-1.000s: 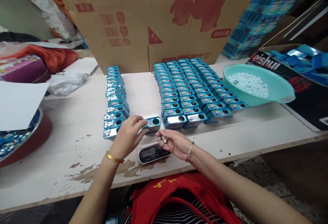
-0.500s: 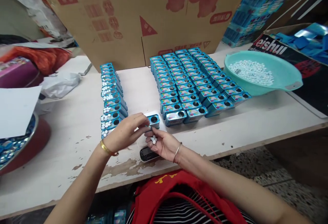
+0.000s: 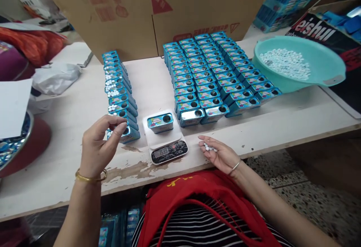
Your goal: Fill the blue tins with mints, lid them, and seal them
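Note:
My left hand (image 3: pixel 100 141) hovers over the near end of the left column of blue tins (image 3: pixel 131 137), its thumb and forefinger pinched together. Whatever may be between those fingertips is hidden or too small to name. Small piles of white candies (image 3: pixel 113 92) lie on the left ends of several of those tins. My right hand (image 3: pixel 221 158) is palm up and cupped around a few white candies (image 3: pixel 209 147). Between my hands stands a white scale (image 3: pixel 152 138) with a lit display (image 3: pixel 162 152). One blue tin (image 3: pixel 160 122) rests on it, its round hole at the right.
Several rows of blue tins (image 3: pixel 197 77) with round holes fill the table's middle. A turquoise basin (image 3: pixel 329 66) of white candies is at the right. Behind rises a large cardboard box (image 3: pixel 135 32). At the left are a red basin (image 3: pixel 42 141) and a plastic bag (image 3: pixel 56 77).
My hands have parted from over the scale: the left moved left to the tin column, the right moved right with its candies. The scale and display are now uncovered. The view has tilted down.

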`<state>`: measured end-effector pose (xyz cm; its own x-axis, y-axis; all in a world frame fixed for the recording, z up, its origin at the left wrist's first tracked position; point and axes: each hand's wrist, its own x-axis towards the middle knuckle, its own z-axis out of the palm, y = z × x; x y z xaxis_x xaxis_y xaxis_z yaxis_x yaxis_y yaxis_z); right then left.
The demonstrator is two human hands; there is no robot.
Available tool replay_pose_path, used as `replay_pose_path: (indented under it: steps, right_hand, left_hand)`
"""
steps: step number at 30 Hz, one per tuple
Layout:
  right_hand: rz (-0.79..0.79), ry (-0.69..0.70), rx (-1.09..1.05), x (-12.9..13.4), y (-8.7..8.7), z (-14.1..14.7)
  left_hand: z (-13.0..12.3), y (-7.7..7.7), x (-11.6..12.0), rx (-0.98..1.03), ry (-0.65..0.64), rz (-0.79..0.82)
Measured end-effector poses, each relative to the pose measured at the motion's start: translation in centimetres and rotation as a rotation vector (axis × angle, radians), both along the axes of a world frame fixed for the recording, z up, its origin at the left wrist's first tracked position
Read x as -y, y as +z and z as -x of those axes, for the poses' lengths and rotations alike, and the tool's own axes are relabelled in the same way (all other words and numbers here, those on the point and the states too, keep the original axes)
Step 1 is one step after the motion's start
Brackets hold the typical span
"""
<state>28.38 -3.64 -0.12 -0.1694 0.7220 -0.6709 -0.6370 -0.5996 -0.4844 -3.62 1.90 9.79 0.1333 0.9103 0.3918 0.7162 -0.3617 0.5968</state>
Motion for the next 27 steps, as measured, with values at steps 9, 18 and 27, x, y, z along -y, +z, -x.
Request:
replay_pose_path:
  steps: [9,18,27]
  right_hand:
    - [-0.134,0.217,0.06,1.0,0.6,0.9]
    - [-0.617,0.498,0.351,-6.2,7.4,6.0]
    - [-0.5,0.433,0.213,-8.7,7.3,5.6]
  left_hand:
    - [-1.2,-1.0,-0.2,-0.103,-0.096,0.064]
    - [-2.9,-1.5,-0.9,-0.146,-0.197,0.021]
    - [-1.5,-2.3,0.1,-0.127,-0.151,0.085]
